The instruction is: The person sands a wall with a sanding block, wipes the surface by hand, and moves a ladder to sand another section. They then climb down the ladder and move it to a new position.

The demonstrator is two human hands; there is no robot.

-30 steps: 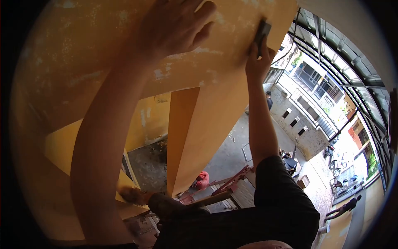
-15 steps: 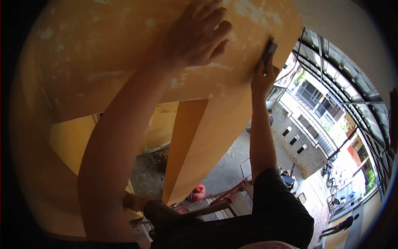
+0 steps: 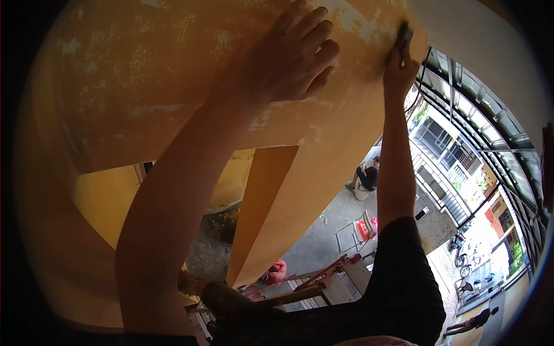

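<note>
On the flaking yellow beam (image 3: 144, 86), the left hand (image 3: 288, 60) stays pressed flat, fingers spread and empty, while the right hand (image 3: 398, 72), closed around a dark scraper (image 3: 403, 37), has slid upward to the beam's outer edge, so the scraping now reaches there.

Left hand (image 3: 288, 60) is raised overhead, palm flat, fingers extended and slightly spread. Left arm is bare and nearly straight. Right hand (image 3: 399, 72) is raised to about the same height, fingers closed in a grip, right arm at full stretch.
</note>
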